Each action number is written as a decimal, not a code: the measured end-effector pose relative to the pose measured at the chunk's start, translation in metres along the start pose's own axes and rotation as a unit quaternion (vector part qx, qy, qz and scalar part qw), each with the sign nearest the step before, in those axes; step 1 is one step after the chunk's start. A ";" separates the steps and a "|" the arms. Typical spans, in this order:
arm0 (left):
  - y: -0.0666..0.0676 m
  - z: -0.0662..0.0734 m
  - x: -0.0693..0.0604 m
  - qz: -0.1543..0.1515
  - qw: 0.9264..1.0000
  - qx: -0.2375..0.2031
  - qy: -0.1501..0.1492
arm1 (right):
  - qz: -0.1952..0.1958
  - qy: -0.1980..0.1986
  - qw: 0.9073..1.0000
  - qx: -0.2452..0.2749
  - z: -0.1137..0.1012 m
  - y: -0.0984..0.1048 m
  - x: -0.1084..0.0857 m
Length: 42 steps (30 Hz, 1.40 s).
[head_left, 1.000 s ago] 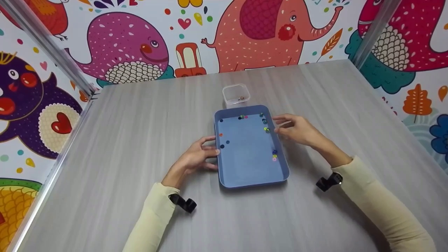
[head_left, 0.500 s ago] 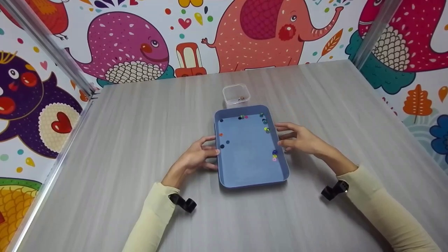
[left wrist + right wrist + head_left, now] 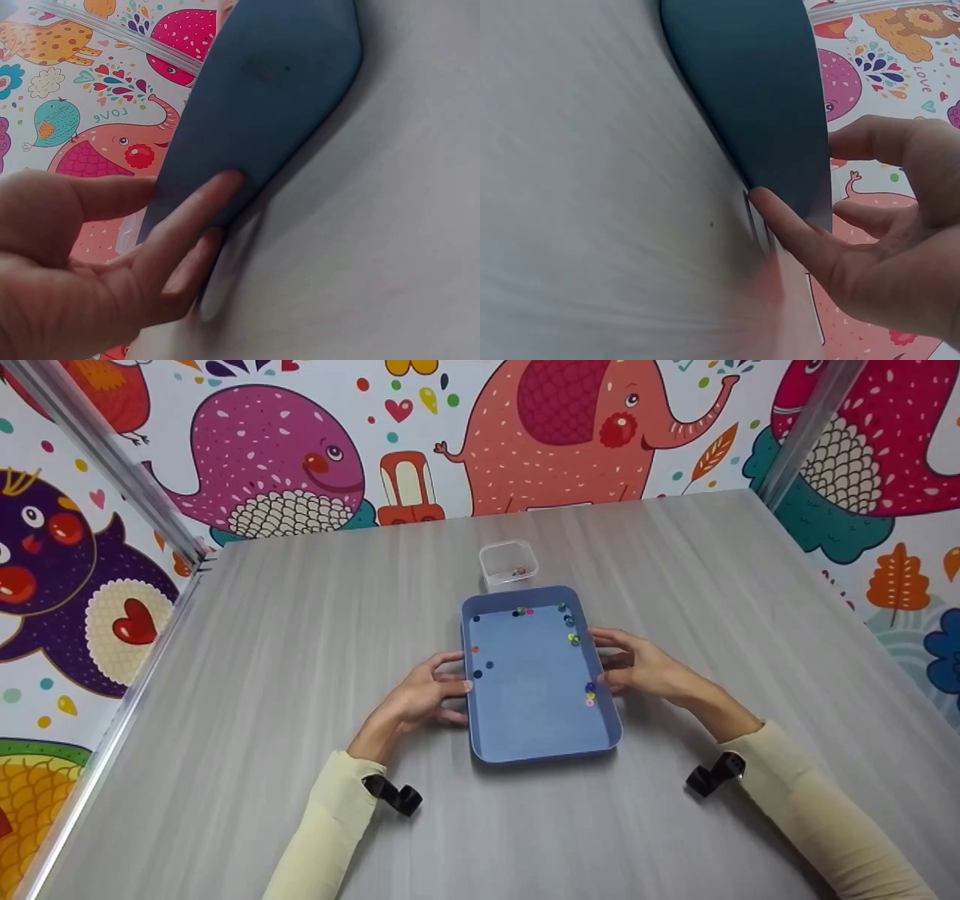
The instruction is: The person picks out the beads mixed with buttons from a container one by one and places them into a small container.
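Observation:
A shallow blue tray lies on the table, with several small coloured beads scattered along its inner edges. On its left side my left hand grips the wall, thumb at the rim. The left wrist view shows that hand's fingers against the outside of the tray. My right hand holds the opposite wall, its thumb at the rim as well. In the right wrist view, fingers of the right hand reach to the outer wall and lower edge of the tray.
Just behind the tray stands a clear plastic container with a few tiny pieces in it. The grey table meets walls printed with cartoon animals at the back and sides. Each wrist carries a small black camera.
My right hand has come down along the tray's right side, nearer to me, and its thumb has settled at the rim. The left hand, tray and beads have stayed in place.

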<state>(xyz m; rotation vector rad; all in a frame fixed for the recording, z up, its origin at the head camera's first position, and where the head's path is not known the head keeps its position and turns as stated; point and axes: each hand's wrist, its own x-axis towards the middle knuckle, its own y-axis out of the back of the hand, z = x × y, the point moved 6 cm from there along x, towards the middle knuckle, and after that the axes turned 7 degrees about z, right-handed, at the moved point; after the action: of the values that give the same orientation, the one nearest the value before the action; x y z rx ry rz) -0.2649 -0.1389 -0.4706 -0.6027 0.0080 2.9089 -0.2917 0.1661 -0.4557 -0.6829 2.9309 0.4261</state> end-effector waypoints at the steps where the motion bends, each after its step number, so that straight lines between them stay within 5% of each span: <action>1: 0.000 0.000 0.000 -0.001 1.000 0.001 0.000 | -0.002 -0.001 1.000 0.005 0.001 0.000 0.000; 28: -0.001 0.005 -0.004 0.027 0.999 0.033 0.006 | 0.018 -0.039 0.999 0.014 0.008 0.002 0.002; 42: 0.007 0.021 -0.011 0.059 0.996 0.064 -0.030 | 0.022 -0.050 0.998 0.006 0.010 0.003 0.002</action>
<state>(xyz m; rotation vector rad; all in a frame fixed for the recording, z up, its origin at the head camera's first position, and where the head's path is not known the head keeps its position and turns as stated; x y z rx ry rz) -0.2645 -0.1469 -0.4477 -0.5110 0.2271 3.0100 -0.2940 0.1707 -0.4651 -0.5800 2.8551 0.4330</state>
